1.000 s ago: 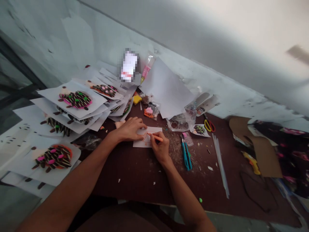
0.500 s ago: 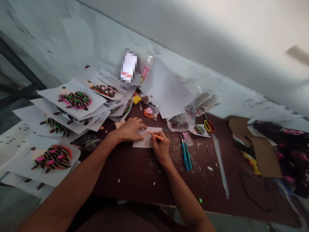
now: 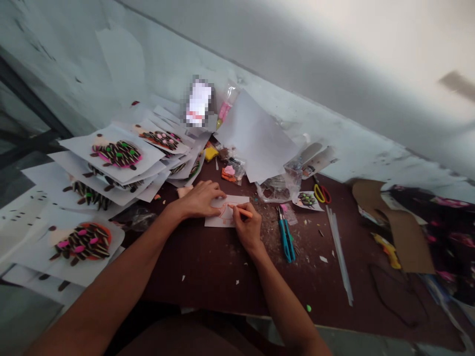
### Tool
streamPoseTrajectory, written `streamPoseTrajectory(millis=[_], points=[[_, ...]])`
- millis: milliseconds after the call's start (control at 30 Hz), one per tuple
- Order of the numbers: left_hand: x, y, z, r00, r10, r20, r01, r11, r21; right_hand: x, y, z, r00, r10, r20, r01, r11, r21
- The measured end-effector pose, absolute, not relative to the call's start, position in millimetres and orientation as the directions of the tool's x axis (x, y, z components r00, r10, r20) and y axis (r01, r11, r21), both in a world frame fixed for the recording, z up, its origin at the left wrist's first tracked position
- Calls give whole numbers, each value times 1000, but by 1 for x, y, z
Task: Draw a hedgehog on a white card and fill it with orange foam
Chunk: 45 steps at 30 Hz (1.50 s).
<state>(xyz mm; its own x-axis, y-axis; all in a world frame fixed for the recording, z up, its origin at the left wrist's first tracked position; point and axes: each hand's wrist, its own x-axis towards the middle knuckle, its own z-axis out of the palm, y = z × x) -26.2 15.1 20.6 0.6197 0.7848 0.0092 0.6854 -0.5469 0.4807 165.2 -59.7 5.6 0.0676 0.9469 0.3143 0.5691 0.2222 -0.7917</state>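
A small white paper card [image 3: 218, 221] lies on the dark red table, with an orange outline drawn on it. My right hand [image 3: 248, 226] is closed around an orange marker [image 3: 243, 211], its tip at the drawing. My left hand [image 3: 202, 199] rests flat with fingers spread, fingertips on the card's left edge. Beside the left hand's knuckles sits a pale peach lump [image 3: 184, 191]. Teal-handled snips [image 3: 286, 240] lie to the right of my right hand.
On the left, stacked cards carry hedgehog pictures [image 3: 117, 153] made with striped seeds. A lit phone [image 3: 198, 101] leans at the back beside blank paper [image 3: 256, 138]. Scissors [image 3: 322, 193], clear glue sticks [image 3: 339, 257], a small hedgehog card [image 3: 307, 199] and brown cardboard [image 3: 410, 242] lie to the right.
The marker has tilted slightly and its tip has shifted a little on the card. My left hand stays in place.
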Motion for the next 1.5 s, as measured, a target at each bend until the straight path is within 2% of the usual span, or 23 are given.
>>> streamPoseTrajectory(millis=[233, 467, 1500], points=[[-25, 15, 22, 614, 789, -8, 696, -537, 476, 169, -60, 13, 115, 939, 324, 584, 200, -787], [-26, 16, 21, 623, 782, -10, 692, -545, 473, 169, -59, 10, 72, 950, 303, 585, 205, -784], [-25, 16, 22, 623, 782, -18, 700, -547, 459, 173, -57, 11, 109, 944, 311, 618, 180, -765]])
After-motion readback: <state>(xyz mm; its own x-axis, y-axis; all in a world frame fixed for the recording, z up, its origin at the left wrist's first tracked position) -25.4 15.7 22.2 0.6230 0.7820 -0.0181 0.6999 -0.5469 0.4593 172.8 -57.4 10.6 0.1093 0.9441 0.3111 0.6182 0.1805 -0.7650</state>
